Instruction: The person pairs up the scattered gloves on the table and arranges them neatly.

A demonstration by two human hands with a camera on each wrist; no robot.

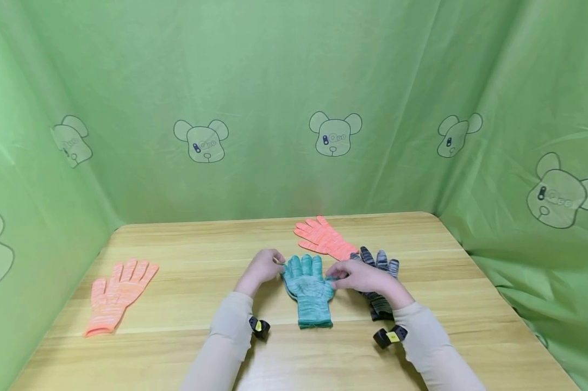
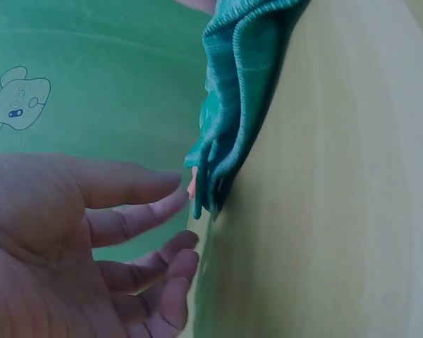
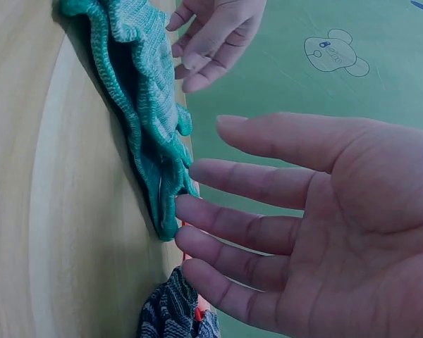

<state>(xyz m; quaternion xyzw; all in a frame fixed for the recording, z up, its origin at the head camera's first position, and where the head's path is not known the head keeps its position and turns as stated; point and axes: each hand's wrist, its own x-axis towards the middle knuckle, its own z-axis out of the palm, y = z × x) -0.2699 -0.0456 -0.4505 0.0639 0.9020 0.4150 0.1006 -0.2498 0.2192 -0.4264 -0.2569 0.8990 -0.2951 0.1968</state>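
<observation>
A teal knitted glove (image 1: pixel 313 290) lies flat on the table, cuff toward me and fingers pointing away. The wrist views show layered teal fabric (image 2: pixel 247 77), with a dark gap between the layers (image 3: pixel 137 91). At the glove's left edge is my left hand (image 1: pixel 262 267), thumb and fingers loosely bent and apart, gripping nothing. My right hand (image 1: pixel 361 276) hovers by the right edge, its fingers nearly straight and thumb apart in the right wrist view. Whether those fingertips touch the fabric is hard to tell. Beneath the right hand lies a black-and-grey glove (image 1: pixel 382 307), partly covered.
An orange glove (image 1: pixel 115 296) rests alone at the left of the wooden table (image 1: pixel 186 304). Behind the teal one, a coral glove (image 1: pixel 325 238) lies slanted, its cuff meeting the black-and-grey glove. Green curtains (image 1: pixel 269 179) with bear prints enclose the back and sides.
</observation>
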